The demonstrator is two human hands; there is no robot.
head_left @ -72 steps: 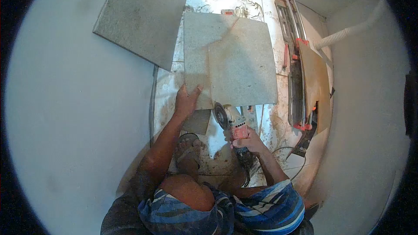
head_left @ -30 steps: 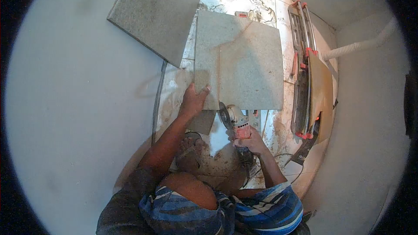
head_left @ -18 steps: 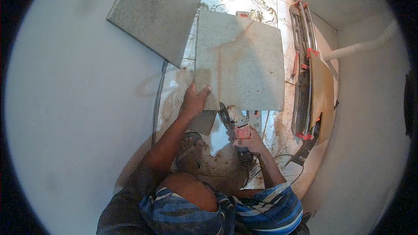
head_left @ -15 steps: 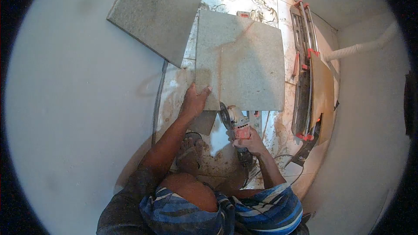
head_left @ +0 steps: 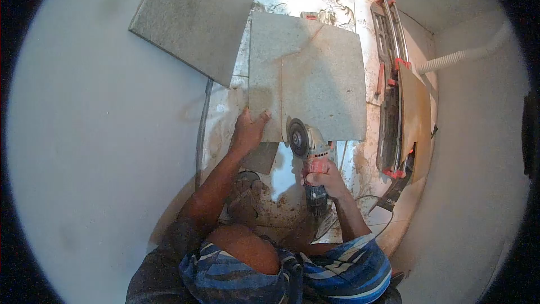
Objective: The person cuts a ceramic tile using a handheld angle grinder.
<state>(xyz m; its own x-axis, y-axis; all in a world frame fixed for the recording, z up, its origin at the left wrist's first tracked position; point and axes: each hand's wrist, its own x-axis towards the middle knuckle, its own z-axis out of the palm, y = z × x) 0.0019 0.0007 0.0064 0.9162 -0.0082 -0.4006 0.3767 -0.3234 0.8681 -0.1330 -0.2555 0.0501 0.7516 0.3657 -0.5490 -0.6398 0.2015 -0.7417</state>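
Note:
A large grey tile [head_left: 326, 84] lies flat in front of me, with a thin brownish line running from its near edge and bending towards the far right. My left hand [head_left: 248, 134] grips the tile's near left edge, thumb on the upper face, the other fingers partly hidden at the edge. In my right hand [head_left: 331, 180] is a red and black angle grinder [head_left: 317, 166], its fingers wrapped around the body. The grinder's round disc [head_left: 298, 137] stands over the near edge, just right of the line.
Another grey tile [head_left: 197, 22] leans by the left wall. A tile cutter [head_left: 385, 95] lies along the right wall beside a brown board [head_left: 415, 118]. A smaller tile piece [head_left: 261, 157] is near my foot [head_left: 244, 200]. A cable [head_left: 388, 228] runs across the floor.
My right hand has tilted the grinder and moved it slightly forward, so its disc now shows more of its face and overlaps the tile. My left hand keeps its grip.

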